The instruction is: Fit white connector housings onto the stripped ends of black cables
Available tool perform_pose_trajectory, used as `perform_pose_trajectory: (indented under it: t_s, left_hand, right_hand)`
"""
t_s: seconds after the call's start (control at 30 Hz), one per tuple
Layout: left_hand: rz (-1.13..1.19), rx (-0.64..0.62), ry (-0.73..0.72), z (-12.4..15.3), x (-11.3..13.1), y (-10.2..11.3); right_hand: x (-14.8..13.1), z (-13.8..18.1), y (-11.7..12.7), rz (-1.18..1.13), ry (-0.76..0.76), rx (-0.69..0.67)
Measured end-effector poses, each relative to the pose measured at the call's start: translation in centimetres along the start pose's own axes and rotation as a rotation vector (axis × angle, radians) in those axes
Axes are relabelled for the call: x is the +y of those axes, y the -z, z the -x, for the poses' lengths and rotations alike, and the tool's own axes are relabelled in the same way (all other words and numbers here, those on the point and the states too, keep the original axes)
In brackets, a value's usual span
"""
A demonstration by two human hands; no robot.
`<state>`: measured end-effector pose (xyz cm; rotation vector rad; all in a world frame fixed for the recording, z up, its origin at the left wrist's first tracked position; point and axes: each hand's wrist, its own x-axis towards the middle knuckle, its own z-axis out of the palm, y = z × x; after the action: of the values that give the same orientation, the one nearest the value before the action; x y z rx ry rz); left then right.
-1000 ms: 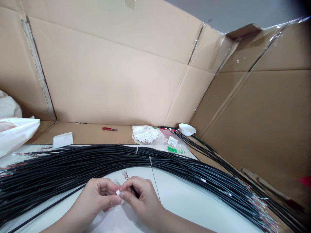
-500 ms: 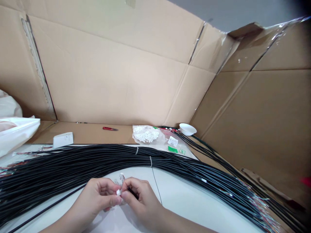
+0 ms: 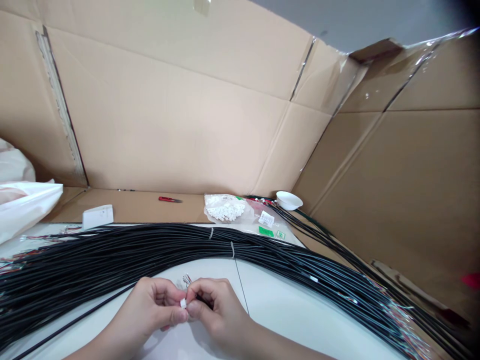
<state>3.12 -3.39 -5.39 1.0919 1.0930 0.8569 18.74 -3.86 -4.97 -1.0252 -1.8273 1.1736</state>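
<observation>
Between the thumb and fingers of my left hand (image 3: 159,306) is a small white connector housing (image 3: 183,303). My right hand (image 3: 215,306) is closed on the end of a black cable (image 3: 202,300), its fingertips meeting the housing. Thin stripped wires (image 3: 186,280) with metal tips fan out above the right index finger. Whether a wire sits inside the housing is hidden by the fingertips. Both hands are over the white table (image 3: 292,310), in front of a thick bundle of black cables (image 3: 150,245).
Behind the bundle lie a clear bag of white connectors (image 3: 227,209), red-handled snips (image 3: 169,199), a white bowl (image 3: 289,200) and a white card (image 3: 97,216). White plastic bags (image 3: 26,205) stand at left. Tall cardboard walls (image 3: 180,115) enclose the back and right. Wire ends (image 3: 408,325) spread at right.
Both hands stay together at nearly the same spot. The white housing has turned slightly and the wire tips above the right hand have shifted a little left and down.
</observation>
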Motion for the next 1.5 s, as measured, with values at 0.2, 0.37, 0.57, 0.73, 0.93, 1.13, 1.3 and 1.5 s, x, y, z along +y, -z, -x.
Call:
perform_pose_trajectory:
  t_s: [0.2,0.37,0.57,0.73,0.93,1.13,1.3,1.5]
  left_hand:
    - [0.02,-0.011,0.004,-0.2,-0.1,0.1]
    - [0.071,-0.016,-0.011,-0.4,-0.1,0.3]
    - [0.099,-0.039,-0.003,-0.4,-0.1,0.4]
    - [0.114,-0.054,-0.017,-0.5,-0.1,0.4]
    - [0.108,-0.058,-0.022,-0.4,-0.1,0.3]
    - [0.065,-0.055,-0.01,-0.4,-0.3,0.5]
    - [0.027,-0.07,-0.013,-0.4,-0.4,0.5]
    - [-0.091,-0.049,-0.07,-0.6,-0.1,0.4]
  right_hand:
    - [-0.2,-0.1,-0.1,-0.123,-0.056,0.03]
    - [0.4,0.0,-0.2,-0.058,-0.067,0.083]
    - [1.0,0.0,-0.2,-0.031,-0.062,0.067]
    - [0.8,-0.1,-0.2,-0.019,-0.067,0.021]
    - [0.8,-0.1,-0.3,0.0,-0.069,-0.005]
    - [0.6,-0.2,-0.2,-0.015,-0.099,-0.014]
    - [0.4,-0.2,-0.2,-0.002,-0.097,-0.008]
    - [0.4,-0.1,-0.1,-0.09,-0.132,0.024]
